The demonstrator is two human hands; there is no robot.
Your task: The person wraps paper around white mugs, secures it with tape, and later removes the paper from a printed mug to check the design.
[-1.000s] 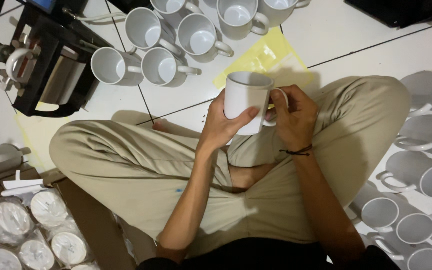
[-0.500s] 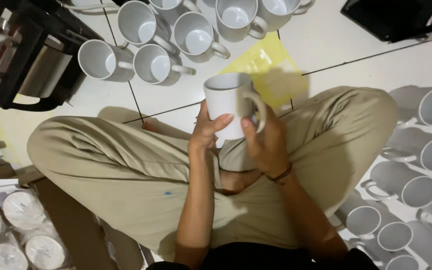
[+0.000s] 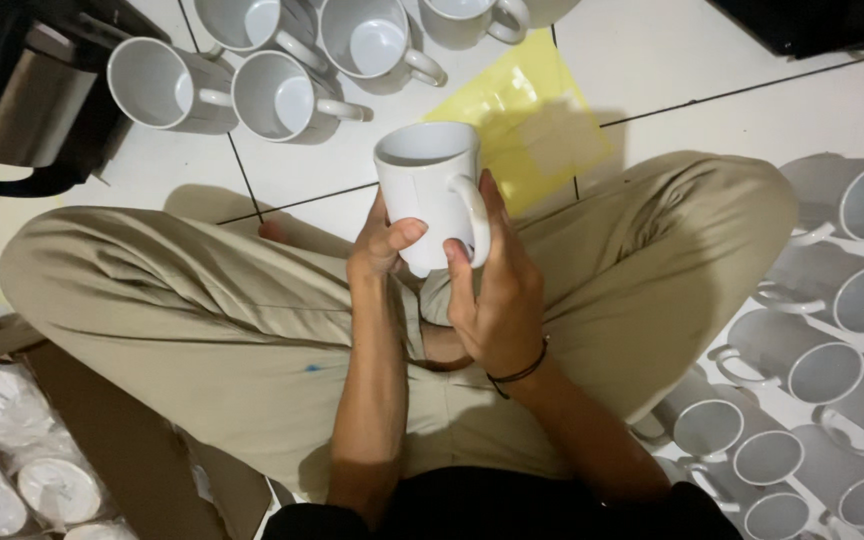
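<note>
Seen from above, I sit cross-legged on a white tiled floor [image 3: 672, 70] in tan trousers [image 3: 202, 310]. At the floor's lower left corner, round white discs in clear wrap [image 3: 12, 440] lie in a cardboard box. At the upper left corner stands a dark press machine [image 3: 22, 100]. Just right of it, along the top edge, a row of white mugs [image 3: 282, 95] rests on its sides, handles pointing right. In the middle, above my lap, I hold one white mug [image 3: 427, 190] upright, its handle turned toward me. My left hand [image 3: 382, 245] is curled around the mug's lower left side, thumb pressed on its wall. My right hand [image 3: 497, 290] closes on the mug's right side, fingers wrapping around by the handle; a dark band circles that wrist. Behind the mug, a yellow sheet [image 3: 532, 110] lies flat on the tiles. Along the floor's right edge, more white mugs [image 3: 822, 350] lie on their sides, crowded together.
</note>
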